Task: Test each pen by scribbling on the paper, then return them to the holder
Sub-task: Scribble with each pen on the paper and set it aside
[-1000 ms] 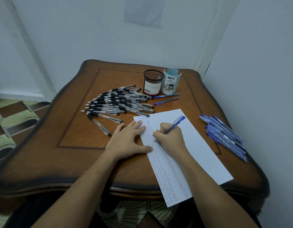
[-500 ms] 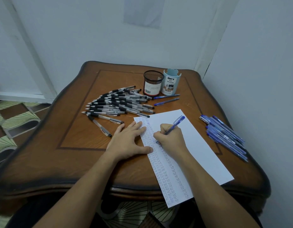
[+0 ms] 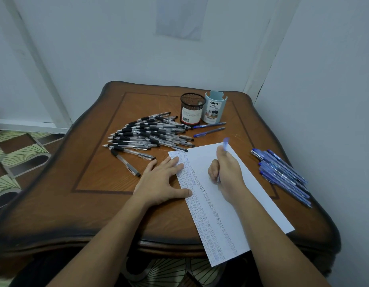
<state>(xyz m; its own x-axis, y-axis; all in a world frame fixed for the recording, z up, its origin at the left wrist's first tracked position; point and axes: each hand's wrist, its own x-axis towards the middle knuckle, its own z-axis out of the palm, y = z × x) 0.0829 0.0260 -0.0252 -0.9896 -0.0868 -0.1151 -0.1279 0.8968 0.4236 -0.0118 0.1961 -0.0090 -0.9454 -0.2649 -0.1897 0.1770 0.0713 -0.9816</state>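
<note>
A white sheet of paper lies on the wooden table, its left strip filled with small blue scribbles. My left hand rests flat on the paper's left edge, fingers spread. My right hand grips a blue pen above the paper's middle; the pen's top end is blurred and its tip pokes out below my fist. At the back stand a black mesh holder and a light blue holder.
A heap of several black pens lies left of the holders. Two blue pens lie in front of the holders. Several blue pens are piled at the table's right edge. Walls close in behind and to the right.
My right hand has lifted off the scribble column and shifted right, turning the blue pen more upright. The left hand has stayed on the paper.
</note>
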